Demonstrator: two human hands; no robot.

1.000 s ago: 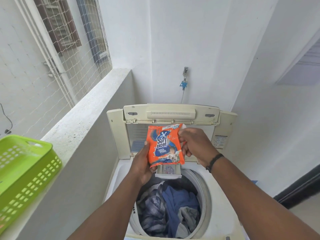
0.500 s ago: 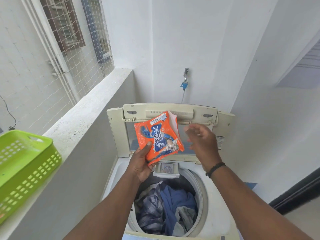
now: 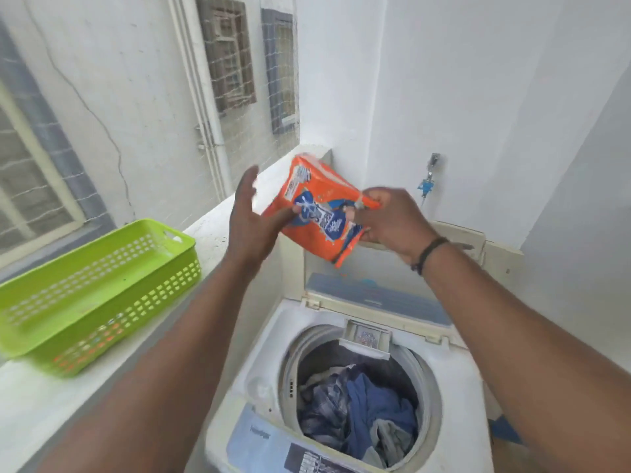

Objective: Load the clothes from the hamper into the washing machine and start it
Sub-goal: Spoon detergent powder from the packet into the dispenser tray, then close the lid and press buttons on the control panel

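Note:
An orange detergent packet [image 3: 317,206] is held tilted in the air above the open lid [image 3: 375,295] of the top-loading washing machine [image 3: 259,367]. My right hand [image 3: 389,220] grips the packet's right end. My left hand [image 3: 252,220] has its fingers spread, with only the thumb lying on the packet's left side. Blue and checked clothes [image 3: 355,411] fill the drum. The small detergent drawer [image 3: 367,337] at the drum's back rim is pulled out. The green hamper [image 3: 92,288] sits on the ledge at the left with no clothes in it.
A white ledge [image 3: 211,227] runs along the left beside the machine, with netting and windows beyond it. A water tap [image 3: 428,179] is on the back wall. The control panel [image 3: 307,455] lies at the machine's near edge. White walls close in at the back and right.
The packet has risen and moved left, away from the drawer. My right hand has taken hold of it and my left hand's fingers have come apart. The view has swung left.

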